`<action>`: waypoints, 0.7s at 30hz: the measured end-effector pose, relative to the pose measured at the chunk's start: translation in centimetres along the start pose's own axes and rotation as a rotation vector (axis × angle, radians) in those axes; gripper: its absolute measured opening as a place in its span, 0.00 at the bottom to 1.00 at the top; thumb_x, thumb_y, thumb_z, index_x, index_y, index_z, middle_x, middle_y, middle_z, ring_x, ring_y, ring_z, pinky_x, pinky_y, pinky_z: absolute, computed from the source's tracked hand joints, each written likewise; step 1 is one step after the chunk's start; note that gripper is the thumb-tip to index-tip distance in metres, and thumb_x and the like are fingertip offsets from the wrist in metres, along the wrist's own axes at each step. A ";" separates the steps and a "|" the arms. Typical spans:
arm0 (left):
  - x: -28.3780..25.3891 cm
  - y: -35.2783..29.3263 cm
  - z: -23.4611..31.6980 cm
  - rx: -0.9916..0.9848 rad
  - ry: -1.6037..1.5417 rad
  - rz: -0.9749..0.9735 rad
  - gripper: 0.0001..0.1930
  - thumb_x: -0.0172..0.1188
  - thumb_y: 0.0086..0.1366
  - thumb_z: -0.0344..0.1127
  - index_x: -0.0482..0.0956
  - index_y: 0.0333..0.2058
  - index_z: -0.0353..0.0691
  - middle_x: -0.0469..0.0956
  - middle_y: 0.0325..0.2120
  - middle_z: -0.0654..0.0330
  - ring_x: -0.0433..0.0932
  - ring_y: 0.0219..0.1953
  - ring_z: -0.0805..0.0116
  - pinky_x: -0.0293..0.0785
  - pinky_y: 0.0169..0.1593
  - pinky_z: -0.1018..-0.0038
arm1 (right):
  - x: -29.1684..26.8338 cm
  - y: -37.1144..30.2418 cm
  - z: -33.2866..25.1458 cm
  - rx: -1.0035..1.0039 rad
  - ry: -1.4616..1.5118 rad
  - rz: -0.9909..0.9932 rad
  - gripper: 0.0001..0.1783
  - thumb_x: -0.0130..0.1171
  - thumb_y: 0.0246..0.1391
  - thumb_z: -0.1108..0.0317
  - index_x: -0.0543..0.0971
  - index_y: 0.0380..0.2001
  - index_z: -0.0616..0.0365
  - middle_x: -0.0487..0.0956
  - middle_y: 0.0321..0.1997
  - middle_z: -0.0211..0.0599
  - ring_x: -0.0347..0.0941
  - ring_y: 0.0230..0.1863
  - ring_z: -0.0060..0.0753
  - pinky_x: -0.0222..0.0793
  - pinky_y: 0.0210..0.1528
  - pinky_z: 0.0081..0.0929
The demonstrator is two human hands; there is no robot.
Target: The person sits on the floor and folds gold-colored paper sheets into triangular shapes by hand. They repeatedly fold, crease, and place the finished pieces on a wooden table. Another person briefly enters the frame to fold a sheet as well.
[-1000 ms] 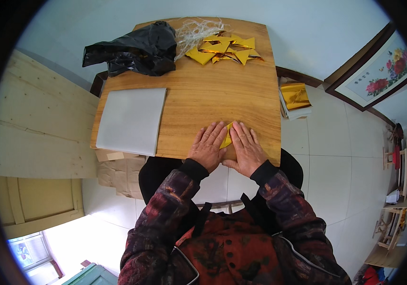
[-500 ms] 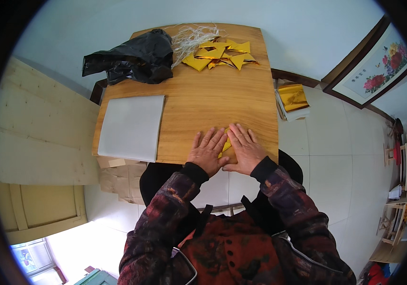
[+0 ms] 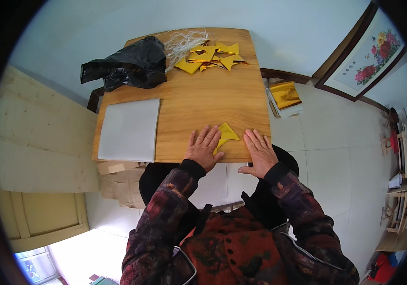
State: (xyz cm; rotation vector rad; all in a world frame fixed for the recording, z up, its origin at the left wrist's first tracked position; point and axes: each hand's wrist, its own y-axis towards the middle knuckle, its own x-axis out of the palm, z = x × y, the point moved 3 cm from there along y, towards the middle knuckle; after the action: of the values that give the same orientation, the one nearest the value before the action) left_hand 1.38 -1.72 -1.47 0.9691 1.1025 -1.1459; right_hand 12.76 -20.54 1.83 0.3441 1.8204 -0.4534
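Note:
A small piece of folded gold paper (image 3: 228,132) lies at the near edge of the wooden table, with pointed corners showing. My left hand (image 3: 205,148) rests flat over its left side, fingers stretched out, hiding part of it. To the right of the paper, my right hand (image 3: 259,151) lies with fingers spread on the tabletop, apart from the paper and holding nothing. Farther back is a pile of similar folded gold pieces (image 3: 208,57).
A wooden table (image 3: 184,95) bears a black plastic bag (image 3: 139,64), tangled white strings (image 3: 184,43) and a stack of pale grey sheets (image 3: 128,129). Gold sheets (image 3: 285,95) lie on papers on the floor at right. A framed flower picture (image 3: 367,57) leans by the wall.
My right hand has lifted off the gold paper and moved right, uncovering its pointed end. My left hand stays on its left side. The whole view has shifted slightly.

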 end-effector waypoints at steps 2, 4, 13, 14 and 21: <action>0.1 0.0 0.1 -0.004 -0.004 -0.004 0.36 0.49 0.65 0.58 0.58 0.67 0.46 0.52 0.70 0.65 0.47 0.72 0.63 0.38 0.71 0.53 | 0.1 -0.6 0.5 0.065 0.054 -0.025 0.64 0.67 0.41 0.36 0.49 0.70 0.63 0.46 0.76 0.45 0.35 0.77 0.47 0.34 0.74 0.48; 0.2 0.0 0.0 -0.002 0.011 0.003 0.36 0.49 0.65 0.59 0.58 0.67 0.46 0.52 0.70 0.65 0.47 0.72 0.63 0.38 0.71 0.53 | 0.3 -0.2 -0.3 -0.027 0.046 0.043 0.64 0.66 0.42 0.34 0.48 0.70 0.64 0.45 0.76 0.45 0.35 0.77 0.47 0.35 0.74 0.49; 0.1 0.1 -0.1 0.001 0.032 0.002 0.35 0.48 0.66 0.58 0.58 0.67 0.48 0.53 0.70 0.64 0.49 0.72 0.62 0.40 0.71 0.53 | 2.2 4.0 -5.3 -0.172 0.061 0.094 0.64 0.69 0.39 0.36 0.49 0.69 0.63 0.47 0.75 0.47 0.39 0.76 0.47 0.37 0.74 0.51; 0.0 0.1 -0.1 0.005 0.032 0.010 0.35 0.49 0.66 0.58 0.58 0.67 0.48 0.53 0.70 0.64 0.49 0.72 0.62 0.40 0.71 0.53 | 2.4 4.2 -5.1 -0.157 0.058 0.101 0.65 0.69 0.39 0.36 0.49 0.69 0.63 0.47 0.75 0.47 0.38 0.76 0.47 0.37 0.74 0.51; -0.2 -0.1 0.0 0.008 0.002 0.022 0.35 0.48 0.66 0.59 0.59 0.66 0.47 0.53 0.70 0.65 0.50 0.71 0.61 0.40 0.70 0.52 | 1.9 2.2 -3.0 -0.056 0.038 0.068 0.63 0.67 0.42 0.36 0.50 0.68 0.66 0.48 0.75 0.48 0.38 0.76 0.47 0.37 0.74 0.51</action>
State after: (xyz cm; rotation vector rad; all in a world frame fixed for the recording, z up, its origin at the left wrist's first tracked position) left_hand 1.28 -1.73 -1.29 0.9860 1.0873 -1.1325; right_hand 10.72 -17.15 0.53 0.3778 1.8489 -0.3503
